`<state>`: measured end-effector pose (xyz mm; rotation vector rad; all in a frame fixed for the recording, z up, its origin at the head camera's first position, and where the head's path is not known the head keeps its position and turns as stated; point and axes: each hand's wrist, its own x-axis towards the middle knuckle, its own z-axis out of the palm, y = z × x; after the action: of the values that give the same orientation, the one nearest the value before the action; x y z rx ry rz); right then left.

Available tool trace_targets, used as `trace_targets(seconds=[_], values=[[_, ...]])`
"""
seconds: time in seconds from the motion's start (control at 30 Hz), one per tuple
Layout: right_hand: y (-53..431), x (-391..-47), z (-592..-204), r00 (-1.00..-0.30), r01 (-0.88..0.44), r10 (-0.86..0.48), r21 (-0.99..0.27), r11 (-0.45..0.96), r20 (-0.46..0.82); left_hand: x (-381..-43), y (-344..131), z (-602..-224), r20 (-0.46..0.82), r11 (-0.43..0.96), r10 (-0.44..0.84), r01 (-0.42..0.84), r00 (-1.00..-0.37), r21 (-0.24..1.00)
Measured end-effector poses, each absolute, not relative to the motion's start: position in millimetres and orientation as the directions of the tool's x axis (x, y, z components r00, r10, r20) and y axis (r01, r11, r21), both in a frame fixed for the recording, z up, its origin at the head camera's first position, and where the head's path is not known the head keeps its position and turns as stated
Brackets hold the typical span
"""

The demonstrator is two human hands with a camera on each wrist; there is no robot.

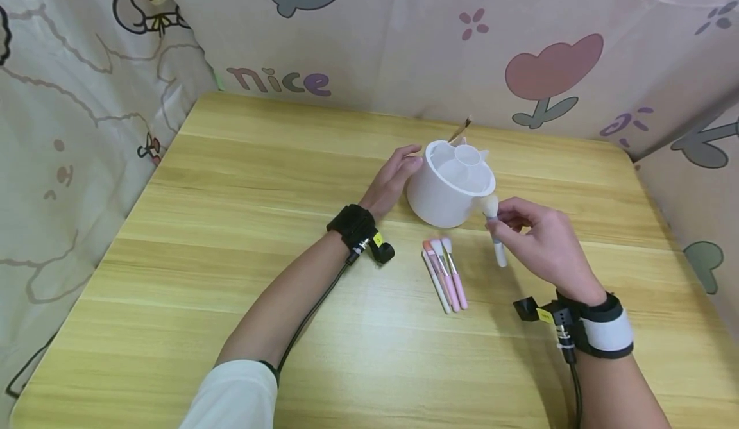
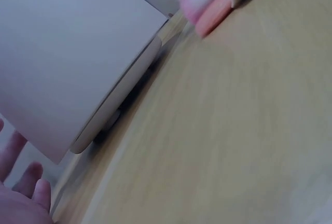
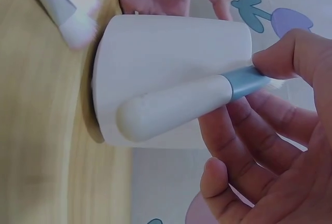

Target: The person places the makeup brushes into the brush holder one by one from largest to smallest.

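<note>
A white round brush holder [image 1: 439, 201] with inner compartments and small ear-like points on its rim stands toward the back of the table. One thin brush [image 1: 460, 131] sticks up from its far side. My left hand [image 1: 388, 184] rests along the holder's left wall, fingers extended. To the right of the holder, my right hand [image 1: 539, 240] pinches a makeup brush [image 3: 179, 105] between thumb and fingers at its blue-grey ferrule. The white handle points down and the pale bristles point up, near the holder's rim. The holder's wall fills much of the left wrist view.
Several makeup brushes [image 1: 446, 278] with pink and white handles lie side by side on the wooden table [image 1: 260, 224], in front of the holder. Printed curtains [image 1: 392, 63] hang behind the table. Cables [image 1: 312, 313] run back from both wrist cameras.
</note>
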<state>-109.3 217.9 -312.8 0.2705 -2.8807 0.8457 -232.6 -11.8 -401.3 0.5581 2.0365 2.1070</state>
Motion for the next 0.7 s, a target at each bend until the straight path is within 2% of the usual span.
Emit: trace_targets(seconds=[0.27,0.7], values=[[213.2,-111.8,-305.9,-0.965,-0.230,-0.111,-0.561,0.795,0.239,-232.1,-11.5,-401.9,0.148,-0.079,0.363,0.127,-0.920,0.989],[198.9,-119.3,-295.4,-0.922,-0.308,-0.050,-0.649,0.695,0.385,-232.4,-13.0,-398.9,0.119,-0.053,0.439,0.106,-0.890,0.993]])
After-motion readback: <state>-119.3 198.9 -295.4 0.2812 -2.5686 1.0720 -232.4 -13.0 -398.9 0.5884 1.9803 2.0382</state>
